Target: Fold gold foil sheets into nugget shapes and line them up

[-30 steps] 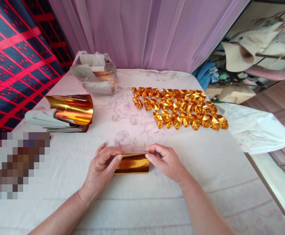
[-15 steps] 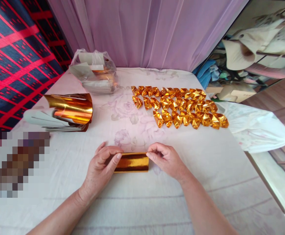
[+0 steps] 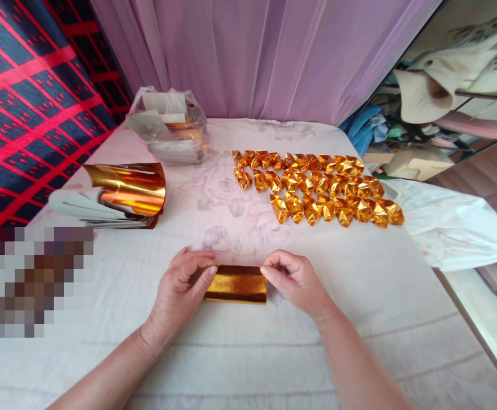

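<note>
A shiny sheet of gold foil paper point(image 3: 237, 285), curved or folded into a long strip, lies on the cloth in front of me. My left hand point(image 3: 188, 282) pinches its far left corner between thumb and forefinger. At the far right corner, the thumb and forefinger of my right hand point(image 3: 289, 279) are closed on the same sheet. The left end of the strip is partly hidden behind my left hand. Beyond my right hand stand several folded gold paper pieces point(image 3: 328, 212) in three rows.
A bent stack of gold foil sheets point(image 3: 141, 191) with pale backs lies at the left. Behind it sits a clear plastic bag point(image 3: 174, 128) of more sheets. The floral tablecloth point(image 3: 248, 364) covers the table. A white plastic bag point(image 3: 466, 228) hangs by the right edge.
The whole view has shifted slightly, so things appear a little further right. Both hands keep their pinch on the gold paper, whose near side looks slightly more opened out.
</note>
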`<state>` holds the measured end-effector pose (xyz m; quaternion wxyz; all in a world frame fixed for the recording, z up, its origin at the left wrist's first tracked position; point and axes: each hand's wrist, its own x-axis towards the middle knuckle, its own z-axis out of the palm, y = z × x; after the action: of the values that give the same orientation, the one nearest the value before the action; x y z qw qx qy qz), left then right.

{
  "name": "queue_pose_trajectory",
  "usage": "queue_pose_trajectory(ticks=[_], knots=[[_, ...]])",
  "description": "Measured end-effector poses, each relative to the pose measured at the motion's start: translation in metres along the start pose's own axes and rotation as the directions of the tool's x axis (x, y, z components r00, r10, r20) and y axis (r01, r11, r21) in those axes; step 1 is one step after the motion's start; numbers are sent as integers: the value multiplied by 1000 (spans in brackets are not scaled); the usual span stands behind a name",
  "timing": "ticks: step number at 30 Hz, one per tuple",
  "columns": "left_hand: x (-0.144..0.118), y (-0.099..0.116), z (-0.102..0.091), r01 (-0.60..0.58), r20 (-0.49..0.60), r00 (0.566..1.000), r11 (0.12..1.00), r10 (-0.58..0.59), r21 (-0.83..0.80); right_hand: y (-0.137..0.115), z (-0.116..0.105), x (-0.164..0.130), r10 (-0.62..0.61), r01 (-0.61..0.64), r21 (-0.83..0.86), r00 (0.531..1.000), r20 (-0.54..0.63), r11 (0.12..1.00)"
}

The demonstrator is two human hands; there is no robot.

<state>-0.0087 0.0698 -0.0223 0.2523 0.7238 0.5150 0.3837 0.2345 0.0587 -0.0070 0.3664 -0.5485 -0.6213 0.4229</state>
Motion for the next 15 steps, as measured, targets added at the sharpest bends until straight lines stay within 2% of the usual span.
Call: queue_pose_trajectory(ticks=[5,9,15], knots=[[2,3,-2,0,50,999,999,-2,43,-1,1,0,-40,38,-69,999,-30,997],[4,3,-2,-46,106,994,987,30,154,-1,3,0,-97,77,-226,992,-78,971],[4,3,0,-129,147,985,952,91,279,-1,5,0,-120,83,-415,991,-63,906]])
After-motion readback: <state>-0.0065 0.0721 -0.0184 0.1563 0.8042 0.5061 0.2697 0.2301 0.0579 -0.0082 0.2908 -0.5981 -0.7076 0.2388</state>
